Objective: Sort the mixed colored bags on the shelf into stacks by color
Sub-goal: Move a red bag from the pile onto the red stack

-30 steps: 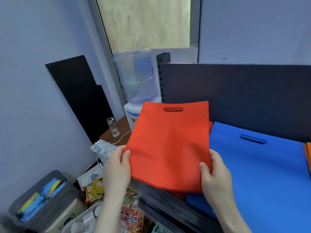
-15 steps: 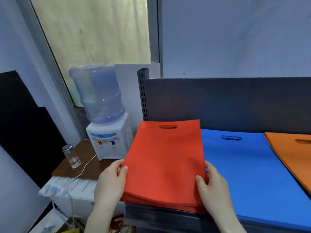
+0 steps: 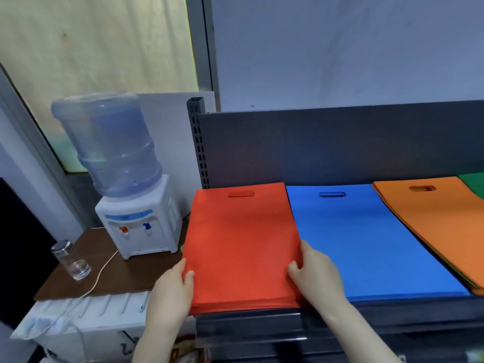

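A stack of red bags lies flat at the left end of the dark shelf. My left hand grips the stack's near left edge, thumb on top. My right hand grips its near right edge, thumb on the red top bag, at the seam with the blue stack. Right of the blue stack lies an orange stack. A corner of a green bag shows at the far right edge.
A water dispenser with a big bottle stands on a brown board left of the shelf, with a glass jar and a white cord beside it. The shelf's dark back panel rises behind the stacks.
The red bags have come down from a raised, tilted hold to lie flat on the shelf. Both hands stayed on their near edges. The view has swung right, showing the orange and green bags.
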Available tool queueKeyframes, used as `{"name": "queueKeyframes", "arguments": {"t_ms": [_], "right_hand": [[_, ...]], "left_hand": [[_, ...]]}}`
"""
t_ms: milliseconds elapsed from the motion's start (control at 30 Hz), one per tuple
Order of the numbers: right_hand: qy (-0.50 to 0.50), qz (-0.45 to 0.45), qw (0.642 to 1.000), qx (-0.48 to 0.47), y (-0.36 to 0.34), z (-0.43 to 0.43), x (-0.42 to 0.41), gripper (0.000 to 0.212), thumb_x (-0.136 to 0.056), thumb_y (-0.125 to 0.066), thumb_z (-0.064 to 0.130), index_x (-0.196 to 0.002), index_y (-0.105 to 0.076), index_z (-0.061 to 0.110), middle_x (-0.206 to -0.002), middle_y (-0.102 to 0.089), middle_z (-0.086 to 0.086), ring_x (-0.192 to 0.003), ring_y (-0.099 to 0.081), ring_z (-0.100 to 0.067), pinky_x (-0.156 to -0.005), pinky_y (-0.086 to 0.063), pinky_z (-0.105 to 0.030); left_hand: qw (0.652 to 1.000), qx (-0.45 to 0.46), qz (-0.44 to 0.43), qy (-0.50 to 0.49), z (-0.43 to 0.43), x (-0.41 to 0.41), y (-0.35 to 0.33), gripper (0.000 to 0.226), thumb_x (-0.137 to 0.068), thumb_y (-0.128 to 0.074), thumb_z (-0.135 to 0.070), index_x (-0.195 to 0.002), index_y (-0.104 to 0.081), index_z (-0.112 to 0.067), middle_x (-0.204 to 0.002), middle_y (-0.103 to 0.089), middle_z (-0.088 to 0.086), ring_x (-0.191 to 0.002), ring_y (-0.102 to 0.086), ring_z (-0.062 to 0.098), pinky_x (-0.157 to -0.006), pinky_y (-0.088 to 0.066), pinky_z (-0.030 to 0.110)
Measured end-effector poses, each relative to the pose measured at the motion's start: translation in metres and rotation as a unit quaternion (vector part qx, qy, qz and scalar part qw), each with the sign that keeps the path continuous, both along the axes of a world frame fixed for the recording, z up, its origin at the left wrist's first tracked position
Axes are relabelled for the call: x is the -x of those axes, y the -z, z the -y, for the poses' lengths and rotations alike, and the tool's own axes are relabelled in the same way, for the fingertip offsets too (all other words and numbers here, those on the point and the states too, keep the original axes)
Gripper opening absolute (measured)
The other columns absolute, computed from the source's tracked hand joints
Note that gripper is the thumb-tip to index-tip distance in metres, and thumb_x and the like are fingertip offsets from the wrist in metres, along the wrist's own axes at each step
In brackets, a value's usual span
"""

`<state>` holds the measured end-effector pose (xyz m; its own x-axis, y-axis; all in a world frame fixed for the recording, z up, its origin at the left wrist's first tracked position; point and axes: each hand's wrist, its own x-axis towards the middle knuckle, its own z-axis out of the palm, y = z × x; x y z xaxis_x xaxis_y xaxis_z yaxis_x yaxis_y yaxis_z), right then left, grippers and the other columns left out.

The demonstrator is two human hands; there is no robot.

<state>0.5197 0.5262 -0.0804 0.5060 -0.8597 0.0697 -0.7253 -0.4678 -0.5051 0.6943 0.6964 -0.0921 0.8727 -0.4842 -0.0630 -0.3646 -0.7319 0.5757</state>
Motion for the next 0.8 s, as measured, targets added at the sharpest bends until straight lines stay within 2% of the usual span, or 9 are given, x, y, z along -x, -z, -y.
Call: {"name": "queueKeyframes", "arguments": {"t_ms": [133, 200, 267, 333, 367, 433, 567, 800], "right_hand": [[-0.007, -0.022, 1.0, 0.003, -0.005, -0.002, -0.002, 0.011, -0.084, -0.049, 0.019, -0.082, -0.041, 0.012, -0.07, -0.051, -0.002, -0.069, -0.053, -0.027, -0.055, -0.04, -0.034], [-0.02, -0.028, 0.999, -0.005, -0.012, 0.001, 0.002, 0.013, -0.085, -0.05, 0.023, -0.083, -0.041, 0.013, -0.075, -0.052, -0.001, -0.077, -0.056, -0.028, -0.061, -0.042, -0.035], [-0.023, -0.035, 0.999, 0.024, -0.021, 0.005, 0.012, 0.015, -0.09, -0.049, 0.029, -0.094, -0.045, 0.015, -0.086, -0.056, -0.001, -0.087, -0.058, -0.026, -0.066, -0.042, -0.034], [-0.023, -0.049, 0.996, 0.064, -0.03, 0.012, 0.026, 0.034, -0.095, -0.046, 0.034, -0.123, -0.046, 0.015, -0.112, -0.058, -0.001, -0.104, -0.056, -0.022, -0.078, -0.046, -0.032], [-0.023, -0.047, 0.996, 0.071, -0.034, 0.016, 0.035, 0.046, -0.097, -0.045, 0.035, -0.137, -0.04, 0.014, -0.127, -0.054, -0.001, -0.117, -0.051, -0.02, -0.089, -0.044, -0.03], [-0.022, -0.022, 0.997, 0.071, -0.042, 0.025, 0.052, 0.057, -0.098, -0.045, 0.035, -0.148, -0.028, 0.015, -0.147, -0.04, 0.003, -0.136, -0.036, -0.015, -0.104, -0.034, -0.025], [-0.012, -0.005, 0.995, 0.1, -0.052, 0.044, 0.092, 0.059, -0.097, -0.047, 0.035, -0.15, -0.026, 0.016, -0.155, -0.029, 0.005, -0.143, -0.023, -0.011, -0.113, -0.024, -0.023], [-0.008, 0.001, 0.992, 0.128, -0.067, 0.081, 0.183, 0.063, -0.096, -0.05, 0.033, -0.15, -0.023, 0.017, -0.154, -0.029, 0.008, -0.142, -0.023, -0.008, -0.11, -0.021, -0.016]], "left_hand": [[0.999, -0.036, 0.021, 0.011, -0.002, -0.006, -0.005, 0.046, -0.099, -0.045, -0.027, -0.143, -0.042, -0.015, -0.138, -0.055, 0.005, -0.126, -0.052, 0.023, -0.101, -0.04, 0.033], [0.996, -0.058, 0.06, 0.022, 0.0, -0.006, -0.015, 0.045, -0.097, -0.048, -0.03, -0.14, -0.046, -0.018, -0.124, -0.062, 0.003, -0.113, -0.058, 0.022, -0.089, -0.045, 0.033], [0.99, -0.064, 0.123, 0.033, 0.006, -0.004, -0.03, 0.043, -0.095, -0.051, -0.033, -0.136, -0.048, -0.019, -0.115, -0.06, 0.003, -0.106, -0.059, 0.022, -0.08, -0.046, 0.032], [0.983, -0.032, 0.169, 0.063, 0.021, 0.003, -0.044, 0.048, -0.094, -0.053, -0.032, -0.138, -0.045, -0.016, -0.128, -0.054, 0.005, -0.116, -0.055, 0.023, -0.087, -0.046, 0.033], [0.979, -0.01, 0.184, 0.085, 0.032, 0.009, -0.05, 0.051, -0.094, -0.054, -0.031, -0.141, -0.043, -0.015, -0.136, -0.05, 0.004, -0.123, -0.051, 0.023, -0.093, -0.044, 0.034], [0.969, 0.01, 0.208, 0.132, 0.055, 0.025, -0.062, 0.054, -0.095, -0.053, -0.031, -0.145, -0.039, -0.015, -0.146, -0.042, 0.002, -0.133, -0.042, 0.02, -0.103, -0.039, 0.034], [0.953, 0.002, 0.226, 0.203, 0.094, 0.058, -0.074, 0.059, -0.095, -0.052, -0.035, -0.148, -0.034, -0.017, -0.153, -0.034, 0.0, -0.141, -0.032, 0.016, -0.112, -0.03, 0.03], [0.933, 0.009, 0.212, 0.29, 0.15, 0.141, -0.085, 0.061, -0.096, -0.049, -0.039, -0.15, -0.027, -0.021, -0.156, -0.029, -0.006, -0.143, -0.026, 0.009, -0.113, -0.022, 0.023]]}}
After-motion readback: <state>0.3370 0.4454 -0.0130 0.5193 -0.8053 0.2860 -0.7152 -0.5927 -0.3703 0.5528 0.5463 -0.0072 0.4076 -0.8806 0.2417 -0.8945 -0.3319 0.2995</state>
